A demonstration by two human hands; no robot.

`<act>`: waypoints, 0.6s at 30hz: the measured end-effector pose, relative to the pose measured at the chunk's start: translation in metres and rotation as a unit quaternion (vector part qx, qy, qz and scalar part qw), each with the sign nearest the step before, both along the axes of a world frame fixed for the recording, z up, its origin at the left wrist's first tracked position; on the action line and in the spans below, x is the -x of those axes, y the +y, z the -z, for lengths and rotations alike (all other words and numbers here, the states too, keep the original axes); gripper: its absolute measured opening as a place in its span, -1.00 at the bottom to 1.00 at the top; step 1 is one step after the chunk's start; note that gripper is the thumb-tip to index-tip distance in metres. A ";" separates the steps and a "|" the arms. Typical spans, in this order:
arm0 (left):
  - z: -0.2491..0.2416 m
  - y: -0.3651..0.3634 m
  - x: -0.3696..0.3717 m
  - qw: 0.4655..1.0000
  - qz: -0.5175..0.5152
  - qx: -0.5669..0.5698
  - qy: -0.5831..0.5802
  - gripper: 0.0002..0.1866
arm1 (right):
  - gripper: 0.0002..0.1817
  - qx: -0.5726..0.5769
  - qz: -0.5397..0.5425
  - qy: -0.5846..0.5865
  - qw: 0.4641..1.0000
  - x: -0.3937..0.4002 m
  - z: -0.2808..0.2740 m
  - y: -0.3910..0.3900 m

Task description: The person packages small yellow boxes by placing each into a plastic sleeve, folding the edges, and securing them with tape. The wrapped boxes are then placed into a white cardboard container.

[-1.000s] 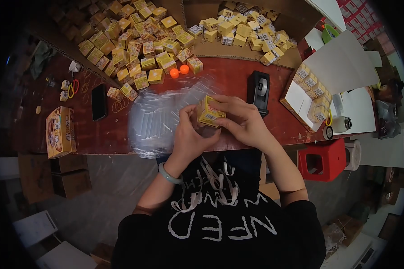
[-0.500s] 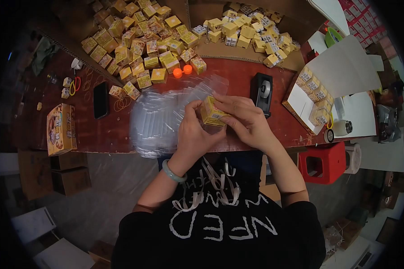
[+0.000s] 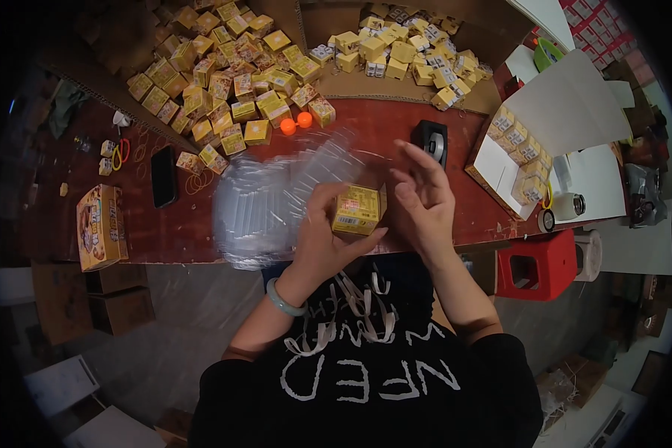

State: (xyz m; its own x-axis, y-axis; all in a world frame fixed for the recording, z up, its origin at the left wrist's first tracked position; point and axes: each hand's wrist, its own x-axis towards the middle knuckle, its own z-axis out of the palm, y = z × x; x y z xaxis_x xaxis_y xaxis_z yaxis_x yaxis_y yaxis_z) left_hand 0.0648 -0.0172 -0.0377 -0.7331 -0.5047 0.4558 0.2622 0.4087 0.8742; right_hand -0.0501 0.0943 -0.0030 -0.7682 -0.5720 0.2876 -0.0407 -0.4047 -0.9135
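In my left hand [image 3: 328, 231] is a small yellow printed box [image 3: 357, 209], gripped between thumb and fingers near the front edge of the red table. A barcode shows on its lower side. My right hand [image 3: 425, 198] is raised just to the right of the box, apart from it, with fingers spread and nothing in them. Left of the hands lies a pile of clear plastic sleeves [image 3: 254, 205]. Behind my right hand stands a black tape dispenser [image 3: 431, 138], partly hidden by the fingers.
Many yellow boxes [image 3: 231, 82] spill from a cardboard carton at the back left; smaller yellow-white boxes [image 3: 403, 52] fill another. An open display box [image 3: 493, 160] stands at right. A phone [image 3: 164, 175], orange-yellow carton [image 3: 102, 228] and red-yellow scissors [image 3: 119, 154] lie left. A red stool [image 3: 537, 265] stands below.
My right hand has let go of the yellow box and moved right, its fingers opening. My left hand keeps the box, now slightly lower and turned with its printed faces showing more.
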 end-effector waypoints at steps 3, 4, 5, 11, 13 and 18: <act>0.011 -0.003 0.001 0.996 0.013 0.075 0.037 -0.24 | -0.70 -0.024 -0.195 -0.324 0.926 0.002 0.017 0.004; 0.013 -0.003 0.001 0.996 0.012 0.075 0.037 -0.26 | -0.69 -0.039 -0.218 -0.339 0.914 0.002 0.015 0.003; 0.014 -0.003 0.002 0.996 0.010 0.076 0.038 -0.28 | -0.69 -0.053 -0.243 -0.354 0.902 0.003 0.015 0.003; 0.000 0.003 -0.003 0.995 0.006 0.085 -0.044 -0.22 | -0.69 -0.111 -0.169 -0.053 0.978 -0.005 0.008 0.008; 0.004 0.009 -0.003 0.999 0.003 -0.005 -0.035 -0.16 | -0.68 -0.104 -0.136 0.111 0.979 -0.007 0.009 0.010; 0.005 0.015 -0.005 0.991 0.028 -0.062 -0.116 -0.06 | -0.64 -0.127 -0.140 0.148 0.971 -0.005 0.021 0.018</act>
State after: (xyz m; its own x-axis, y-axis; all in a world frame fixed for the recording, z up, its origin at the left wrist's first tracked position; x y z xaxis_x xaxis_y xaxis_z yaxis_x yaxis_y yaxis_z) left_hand 0.0694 -0.0026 -0.0428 -0.8391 -0.5024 0.2085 0.0670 0.2850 0.9562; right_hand -0.0455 0.1120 -0.0238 -0.4777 -0.8274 0.2955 -0.2379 -0.2020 -0.9501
